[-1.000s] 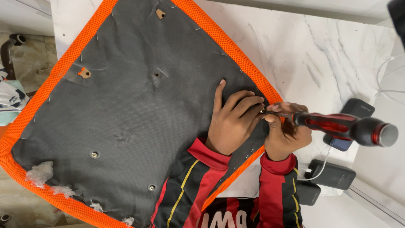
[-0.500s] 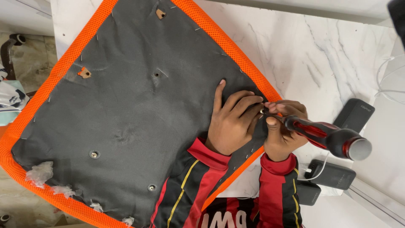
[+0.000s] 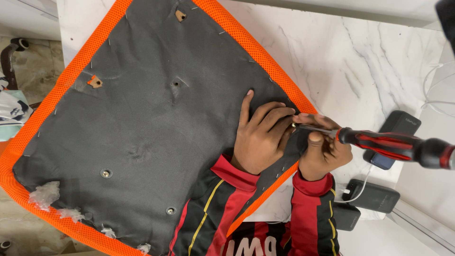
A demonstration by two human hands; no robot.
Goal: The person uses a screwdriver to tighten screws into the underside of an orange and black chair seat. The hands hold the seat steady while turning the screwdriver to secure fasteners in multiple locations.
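Head view, looking straight down: screwdriver [image 3: 393, 144] with red-and-black handle, lying across the right of the frame, shaft running left toward a small metal fitting at the right corner of an upturned seat cushion [image 3: 142, 128]. Right hand [image 3: 324, 151] wrapped closed around the shaft just ahead of the handle, thumb on top. Left hand [image 3: 263, 135] pressed flat on the dark grey underside fabric, fingers curled together at the tip, pinching nothing that can be made out, seemingly just steadying the spot. Orange mesh border [image 3: 42, 118] stapled all round the cushion; bolt holes and torn patches scattered over the fabric.

To do this step well, probably: keep the tip square in the fastener, hold the shaft in line with it, press down firmly with the left hand so the cushion cannot skid on the white marble table [image 3: 360, 61], turn slowly to avoid slipping into the fingers.

Beyond, at lower right, dark power banks [image 3: 374, 195] with white cables.

Hidden: the tip and the fastener head, behind the fingers. Handle end cut off by the frame's right edge.
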